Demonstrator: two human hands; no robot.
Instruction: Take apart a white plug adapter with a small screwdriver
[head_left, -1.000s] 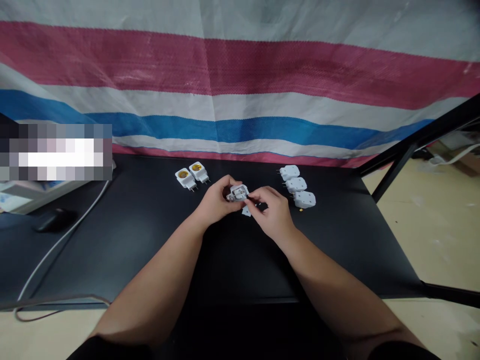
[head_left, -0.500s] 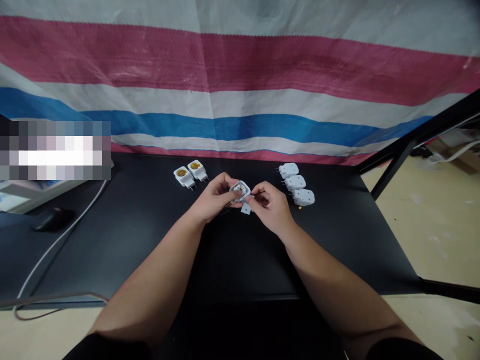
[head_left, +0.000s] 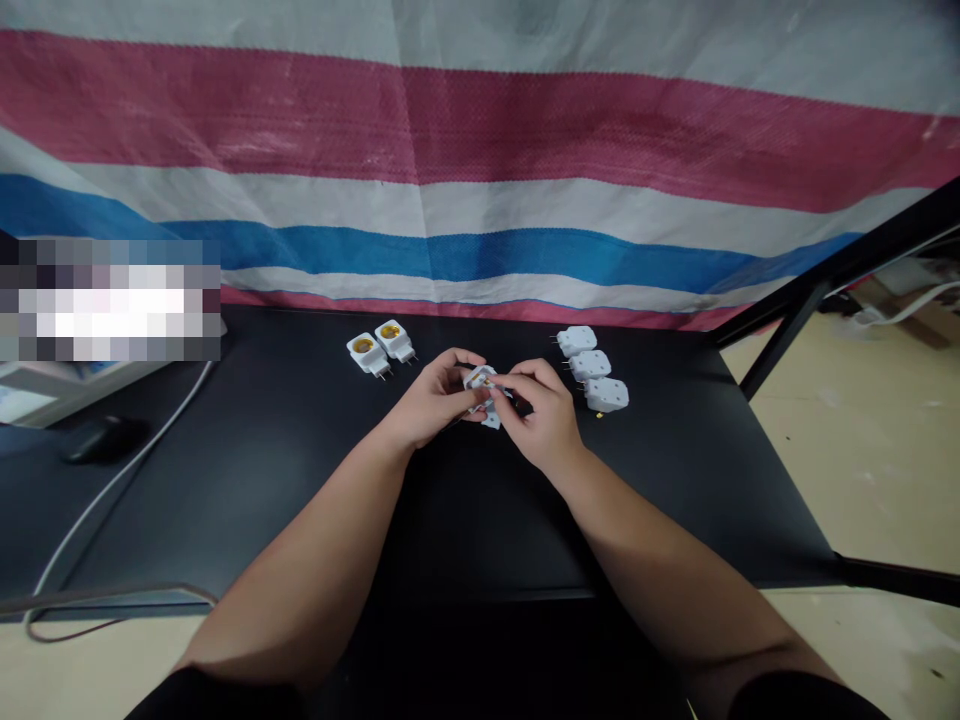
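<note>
My left hand (head_left: 433, 402) holds a small open white plug housing (head_left: 475, 377) between thumb and fingers, with brass-coloured metal showing inside. My right hand (head_left: 546, 412) is closed in a pinch, thumb and index fingertips at the housing's open side; whatever small part they grip is hidden. Just below the housing a flat whitish piece (head_left: 492, 421) shows, partly covered by the fingers. Beyond my left hand lie two white plugs with round golden recesses, a nearer one (head_left: 364, 350) and a farther one (head_left: 393, 335), their pins pointing right.
Right of my hands, three white plugs (head_left: 591, 364) form a slanting row, pins to the left, with a tiny brass piece (head_left: 600, 415) by the nearest. A black mouse (head_left: 107, 438) and grey cable (head_left: 135, 462) lie left on the black table (head_left: 675, 500). A striped sheet (head_left: 480, 130) hangs behind.
My right hand has shifted slightly left, its index finger now reaching over the housing's open side. The housing has tilted a little in my left hand, and the fingers cover more of it.
</note>
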